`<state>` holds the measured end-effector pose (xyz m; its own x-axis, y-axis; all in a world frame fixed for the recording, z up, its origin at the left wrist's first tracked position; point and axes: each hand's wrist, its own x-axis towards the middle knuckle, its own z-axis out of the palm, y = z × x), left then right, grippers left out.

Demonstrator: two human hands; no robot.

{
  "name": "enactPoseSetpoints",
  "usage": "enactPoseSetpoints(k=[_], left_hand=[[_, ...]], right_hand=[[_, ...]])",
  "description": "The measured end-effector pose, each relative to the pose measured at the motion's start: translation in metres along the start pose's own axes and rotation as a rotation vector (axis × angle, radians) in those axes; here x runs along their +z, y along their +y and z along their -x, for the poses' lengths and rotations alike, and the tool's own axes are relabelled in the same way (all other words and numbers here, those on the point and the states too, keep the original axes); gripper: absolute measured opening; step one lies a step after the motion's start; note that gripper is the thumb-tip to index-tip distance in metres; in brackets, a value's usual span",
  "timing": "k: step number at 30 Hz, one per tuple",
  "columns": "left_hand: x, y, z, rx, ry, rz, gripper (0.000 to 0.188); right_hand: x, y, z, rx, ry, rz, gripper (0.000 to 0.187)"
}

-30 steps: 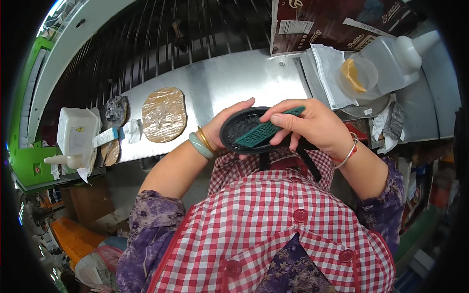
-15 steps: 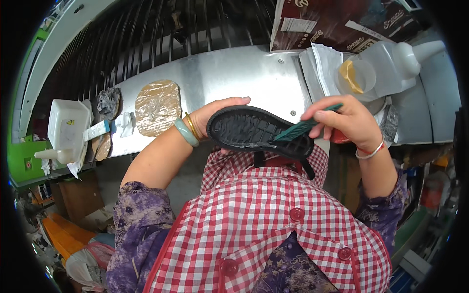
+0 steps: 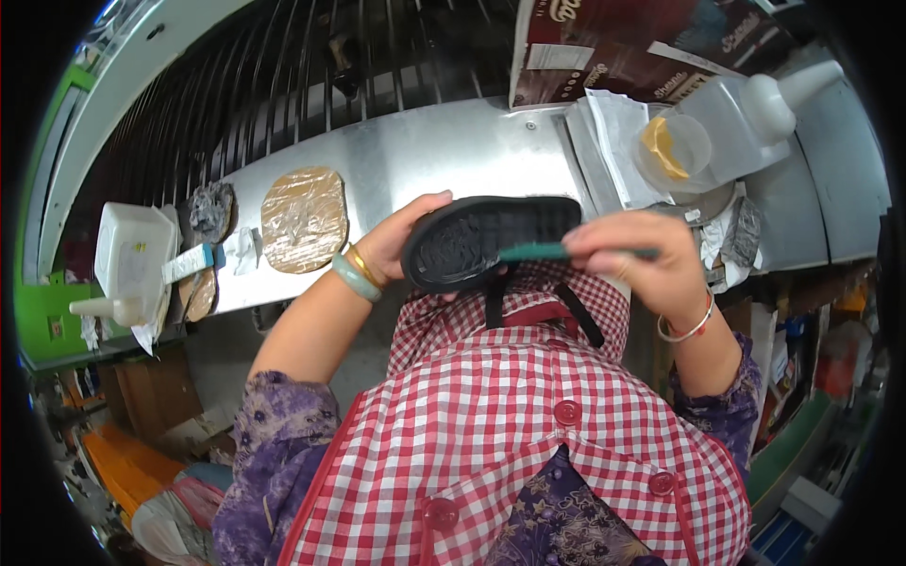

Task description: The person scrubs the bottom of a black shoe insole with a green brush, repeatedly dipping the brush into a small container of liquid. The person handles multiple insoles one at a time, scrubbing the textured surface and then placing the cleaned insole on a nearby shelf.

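Note:
A black shoe sole (image 3: pixel 462 250) is held at its heel end by my left hand (image 3: pixel 408 236), thumb on the near rim and fingers underneath. Its raised rim surrounds a ridged inner side that faces up. My right hand (image 3: pixel 642 255) pinches a slim green brush (image 3: pixel 533 253). The brush's tip lies against the inside of the sole, close to the edge nearest me. Blur softens the right fingers and the brush. Part of the sole's far right end is behind my right hand.
On the metal bench (image 3: pixel 425 151) lie a film-wrapped brown pad (image 3: pixel 304 219), a white plastic bottle (image 3: pixel 135 247) and a grey crumpled bundle (image 3: pixel 209 209). To the right are a translucent squeeze bottle (image 3: pixel 746 123), a clear cup (image 3: pixel 694 151) and a dark red carton (image 3: pixel 623 47). Bars rise behind.
The sole has tilted and turned slightly in my left hand. My right hand has moved lower, and the brush has shifted left along the sole and now lies nearly level.

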<state>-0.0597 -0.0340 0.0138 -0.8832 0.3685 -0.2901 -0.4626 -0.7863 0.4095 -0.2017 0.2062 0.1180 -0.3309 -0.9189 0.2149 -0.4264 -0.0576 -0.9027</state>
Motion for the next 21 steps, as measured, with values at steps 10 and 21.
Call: enactPoseSetpoints(k=[10, 21], left_hand=[[0.048, -0.042, -0.014, 0.651, 0.228, -0.197, 0.069], [0.051, -0.047, -0.015, 0.947, 0.434, -0.484, 0.082]], right_hand=[[0.057, 0.026, -0.028, 0.102, 0.647, -0.49, 0.016], [0.052, 0.038, -0.006, -0.058, 0.638, -0.031, 0.007]])
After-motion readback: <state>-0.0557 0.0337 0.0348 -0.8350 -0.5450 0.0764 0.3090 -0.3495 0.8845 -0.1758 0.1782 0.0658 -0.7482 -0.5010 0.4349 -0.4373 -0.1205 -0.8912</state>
